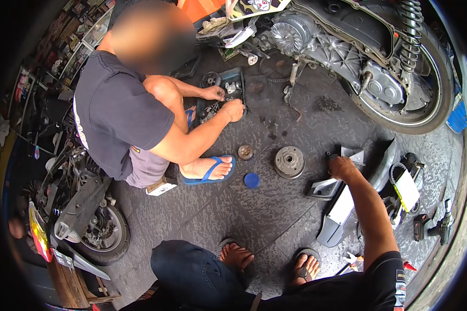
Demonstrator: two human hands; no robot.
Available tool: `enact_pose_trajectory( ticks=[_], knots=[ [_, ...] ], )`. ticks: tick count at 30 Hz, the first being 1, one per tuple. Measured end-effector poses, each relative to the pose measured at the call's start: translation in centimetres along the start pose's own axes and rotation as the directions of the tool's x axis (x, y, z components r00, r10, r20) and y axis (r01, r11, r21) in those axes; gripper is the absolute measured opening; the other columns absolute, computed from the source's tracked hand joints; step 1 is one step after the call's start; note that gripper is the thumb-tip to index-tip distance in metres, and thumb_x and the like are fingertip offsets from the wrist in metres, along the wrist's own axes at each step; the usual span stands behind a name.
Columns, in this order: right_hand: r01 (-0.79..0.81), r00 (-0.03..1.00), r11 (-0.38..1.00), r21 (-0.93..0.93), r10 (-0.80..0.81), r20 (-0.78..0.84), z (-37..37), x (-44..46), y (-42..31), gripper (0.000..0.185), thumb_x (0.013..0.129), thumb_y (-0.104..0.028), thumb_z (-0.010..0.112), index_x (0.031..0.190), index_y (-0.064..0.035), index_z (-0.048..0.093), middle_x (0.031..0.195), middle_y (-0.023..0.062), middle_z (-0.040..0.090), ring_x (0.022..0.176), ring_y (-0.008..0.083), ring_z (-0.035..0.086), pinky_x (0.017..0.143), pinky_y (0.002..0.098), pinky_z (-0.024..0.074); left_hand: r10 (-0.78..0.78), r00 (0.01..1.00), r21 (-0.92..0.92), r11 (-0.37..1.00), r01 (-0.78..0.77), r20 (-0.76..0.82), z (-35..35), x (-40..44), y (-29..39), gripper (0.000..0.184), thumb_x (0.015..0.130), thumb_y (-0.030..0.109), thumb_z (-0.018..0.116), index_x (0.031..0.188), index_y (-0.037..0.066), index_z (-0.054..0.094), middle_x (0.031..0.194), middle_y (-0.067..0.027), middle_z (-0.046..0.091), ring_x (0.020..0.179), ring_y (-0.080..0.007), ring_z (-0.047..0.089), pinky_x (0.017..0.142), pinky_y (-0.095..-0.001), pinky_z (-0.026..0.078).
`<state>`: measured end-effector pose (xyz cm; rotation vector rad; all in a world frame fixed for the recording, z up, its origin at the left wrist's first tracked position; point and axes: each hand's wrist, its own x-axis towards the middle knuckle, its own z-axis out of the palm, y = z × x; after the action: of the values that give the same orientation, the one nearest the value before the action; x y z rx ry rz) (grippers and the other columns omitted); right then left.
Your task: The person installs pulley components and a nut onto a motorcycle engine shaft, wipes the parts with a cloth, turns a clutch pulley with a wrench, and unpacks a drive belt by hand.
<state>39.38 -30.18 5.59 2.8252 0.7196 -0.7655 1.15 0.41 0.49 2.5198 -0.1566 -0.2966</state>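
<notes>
My right hand [342, 167] reaches down at the right, its fingers curled together over a small dark part among grey and white plastic body panels [338, 207]. What exactly it holds is too small to make out. My left hand is out of view. Left of my right hand, a round metal clutch drum [289, 162] lies on the dark floor. Beside it are a small open round tin [246, 152] and a blue round lid [251, 180]. A co-worker [124, 103] sits at the left, both hands over a tray [243, 78] of metal parts.
A scooter's engine and rear wheel [425, 119] fill the upper right. Another motorcycle [104, 233] stands at the lower left near a wooden bench [70, 280]. A cordless power tool [441, 228] lies at the far right. My feet [236, 256] are at the bottom.
</notes>
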Motion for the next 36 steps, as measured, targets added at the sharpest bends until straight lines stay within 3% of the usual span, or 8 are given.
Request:
enact_pose_trajectory(
  ticks=[9, 12, 14, 18, 20, 26, 36],
  knots=[
    [-0.014, 1.0, 1.0, 0.012, 0.014, 0.024, -0.3, -0.2, -0.1, 0.03, 0.081, -0.029, 0.054, 0.1, -0.0079, 0.065, 0.106, 0.0147, 0.061, 0.101, 0.0286, 0.058, 0.086, 0.0378, 0.046, 0.021, 1.0, -0.006, 1.0, -0.021, 0.019, -0.8, 0.2, 0.7, 0.029, 0.082, 0.034, 0.052, 0.074, 0.01, 0.066, 0.073, -0.0037, 0.061, 0.078, -0.0199, 0.054, 0.086, -0.0395, 0.028],
    [-0.019, 0.999, 1.0, 0.012, 0.019, 0.027, -0.3, -0.2, -0.2, 0.03, 0.081, -0.029, 0.054, 0.1, -0.0081, 0.065, 0.106, 0.0146, 0.061, 0.101, 0.0286, 0.058, 0.086, 0.0378, 0.046, 0.03, 0.999, 0.05, 0.998, -0.03, -0.016, -1.0, 0.3, 1.1, 0.029, 0.083, 0.032, 0.053, 0.075, 0.008, 0.066, 0.073, -0.0041, 0.061, 0.077, -0.0201, 0.054, 0.084, -0.0378, 0.03],
    [-0.018, 1.0, 1.0, 0.013, 0.018, 0.02, -0.3, -0.3, -0.2, 0.03, 0.081, -0.029, 0.054, 0.1, -0.0082, 0.065, 0.106, 0.0145, 0.061, 0.101, 0.0284, 0.058, 0.086, 0.0378, 0.046, 0.065, 0.998, -0.049, 0.997, -0.066, -0.026, 0.0, 0.2, -0.1, 0.027, 0.083, 0.03, 0.054, 0.075, 0.006, 0.065, 0.072, -0.0049, 0.061, 0.074, -0.0205, 0.054, 0.08, -0.0354, 0.033],
    [-0.013, 1.0, 1.0, 0.01, 0.012, 0.023, -0.6, -0.5, -0.2, 0.029, 0.081, -0.028, 0.053, 0.099, -0.0081, 0.065, 0.105, 0.0147, 0.061, 0.1, 0.0281, 0.059, 0.085, 0.0377, 0.0464, 0.083, 0.996, -0.034, 0.996, -0.084, -0.024, 0.2, 0.0, -0.5, 0.026, 0.082, 0.028, 0.055, 0.074, 0.005, 0.064, 0.072, -0.0057, 0.061, 0.072, -0.0209, 0.055, 0.078, -0.0335, 0.035],
    [-0.011, 1.0, 1.0, 0.011, 0.011, 0.017, -0.6, -0.5, -0.2, 0.029, 0.081, -0.027, 0.053, 0.099, -0.008, 0.065, 0.104, 0.0147, 0.062, 0.1, 0.0279, 0.059, 0.085, 0.0375, 0.0466, 0.05, 0.997, -0.046, 0.998, -0.048, 0.055, 0.1, 0.0, -0.4, 0.025, 0.084, 0.026, 0.052, 0.076, 0.005, 0.063, 0.077, -0.0063, 0.06, 0.08, -0.0227, 0.055, 0.081, -0.0352, 0.036],
    [-0.006, 1.0, 1.0, 0.006, 0.005, 0.017, -0.5, -0.4, -0.2, 0.028, 0.08, -0.025, 0.052, 0.097, -0.0073, 0.065, 0.103, 0.0142, 0.062, 0.098, 0.0276, 0.059, 0.084, 0.0371, 0.0472, 0.059, 0.997, -0.036, 0.998, -0.057, 0.053, -0.1, 0.1, -0.3, 0.027, 0.083, 0.027, 0.054, 0.077, 0.004, 0.066, 0.076, -0.009, 0.063, 0.075, -0.024, 0.057, 0.077, -0.0343, 0.04],
    [-0.011, 1.0, 1.0, 0.012, 0.011, 0.01, -0.5, -0.3, -0.2, 0.028, 0.08, -0.026, 0.054, 0.097, -0.0074, 0.065, 0.103, 0.0141, 0.062, 0.099, 0.027, 0.059, 0.084, 0.0367, 0.0471, -0.031, 0.999, -0.042, 0.999, 0.032, 0.017, -0.4, -0.1, 0.5, 0.03, 0.081, 0.035, 0.054, 0.077, 0.009, 0.068, 0.079, -0.0064, 0.063, 0.08, -0.0226, 0.057, 0.085, -0.0377, 0.034]
  ],
)
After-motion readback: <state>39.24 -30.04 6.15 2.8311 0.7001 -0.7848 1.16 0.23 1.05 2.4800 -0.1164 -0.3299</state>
